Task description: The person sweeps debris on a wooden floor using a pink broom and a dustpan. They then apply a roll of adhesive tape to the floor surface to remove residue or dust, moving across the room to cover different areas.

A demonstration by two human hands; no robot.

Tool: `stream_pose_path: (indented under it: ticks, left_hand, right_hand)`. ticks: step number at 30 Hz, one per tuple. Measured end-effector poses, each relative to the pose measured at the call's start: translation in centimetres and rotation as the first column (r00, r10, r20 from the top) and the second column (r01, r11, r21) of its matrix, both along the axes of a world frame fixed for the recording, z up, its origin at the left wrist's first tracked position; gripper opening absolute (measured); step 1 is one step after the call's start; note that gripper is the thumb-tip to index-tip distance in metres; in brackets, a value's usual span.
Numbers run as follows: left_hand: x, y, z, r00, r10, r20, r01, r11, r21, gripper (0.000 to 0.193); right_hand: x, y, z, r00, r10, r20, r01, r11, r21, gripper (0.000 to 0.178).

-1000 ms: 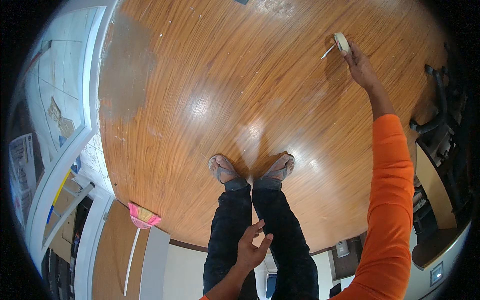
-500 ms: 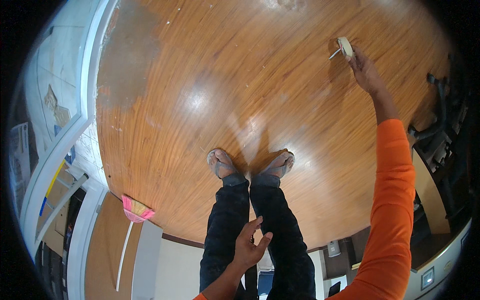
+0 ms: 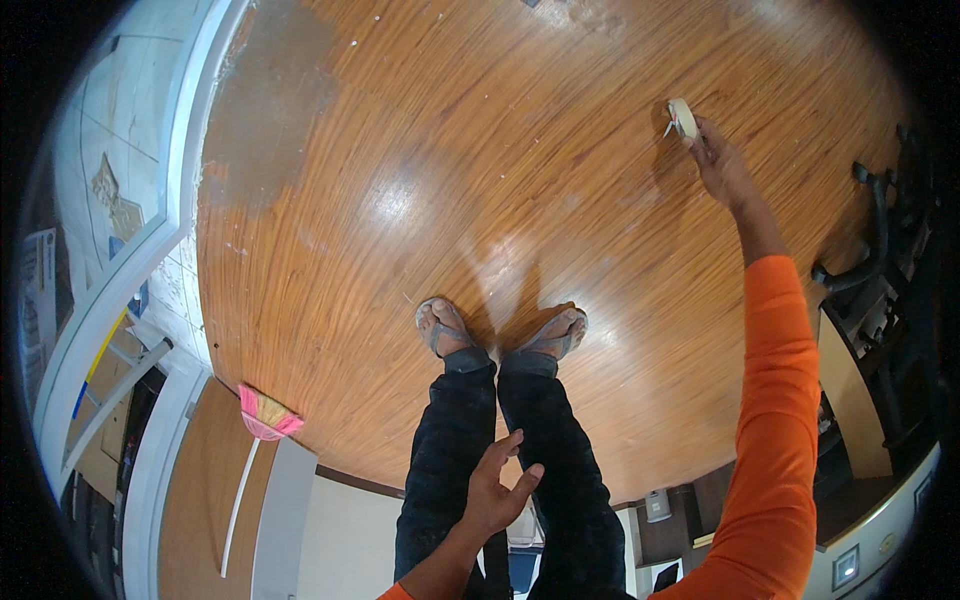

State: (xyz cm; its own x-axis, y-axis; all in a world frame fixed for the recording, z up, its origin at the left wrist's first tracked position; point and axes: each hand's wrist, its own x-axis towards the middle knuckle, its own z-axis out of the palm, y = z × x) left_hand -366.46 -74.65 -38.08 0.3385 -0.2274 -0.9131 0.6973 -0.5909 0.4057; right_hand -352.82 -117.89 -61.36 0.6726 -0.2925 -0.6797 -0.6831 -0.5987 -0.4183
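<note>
At the far right, my right hand point(image 3: 722, 165) reaches out over the wood-look floor with its fingers closed on the near side of a roll of tape point(image 3: 683, 117). The roll is cream-coloured and tilted on its edge, and a small white strip sticks out from its left side. Its shadow falls on the floor beside it. My left hand point(image 3: 500, 486) hangs in front of my dark trousers point(image 3: 560, 440), thumb and fingers apart, with nothing in it.
A pink and yellow broom point(image 3: 268, 412) with a white handle leans by a brown panel at the lower left. The floor point(image 3: 400, 130) has a worn grey patch point(image 3: 265, 120) near the glass door frame point(image 3: 180, 150). A black chair base point(image 3: 870, 235) stands at the right.
My right hand and the tape roll have come slightly nearer to me, and the roll has turned a little. The left hand stays nearly where it was. The view has shifted slightly.
</note>
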Motion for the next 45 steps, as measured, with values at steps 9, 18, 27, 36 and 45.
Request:
stream_pose_path:
  ticks: [9, 18, 27, 36, 45]
  left_hand:
    - [1.4, -0.5, 0.6, 0.997, -0.013, -0.070, 0.013, 1.000, 0.007, 0.052]
    - [-0.3, 1.2, 1.5, 0.995, 0.093, 0.025, -0.093, 0.996, 0.007, 0.049]
    - [0.5, 4.1, 6.7, 0.977, -0.037, 0.211, 0.040, 0.999, -0.010, 0.041]
    - [2.7, 8.2, 14.6, 0.933, 0.001, 0.360, -0.046, 0.992, 0.118, 0.043]
    - [-10.4, 25.4, 25.2, 0.962, 0.200, 0.187, -0.273, 0.766, 0.582, 0.056]
  right_hand:
    - [-1.1, 0.0, -1.1, 0.999, 0.045, 0.025, -0.044, 0.999, -0.025, 0.039]
    - [-8.9, 19.2, 1.1, 0.875, -0.481, -0.062, 0.331, 0.499, 0.801, 0.035]
    - [-4.2, 33.9, 24.9, 0.675, -0.257, -0.692, 0.435, -0.619, 0.654, 0.053]
    - [-8.3, 25.3, 33.1, 0.692, -0.412, -0.593, 0.438, -0.413, 0.798, 0.047]
    - [-10.3, 22.5, 42.7, 0.644, -0.647, -0.408, 0.425, -0.141, 0.894, 0.046]
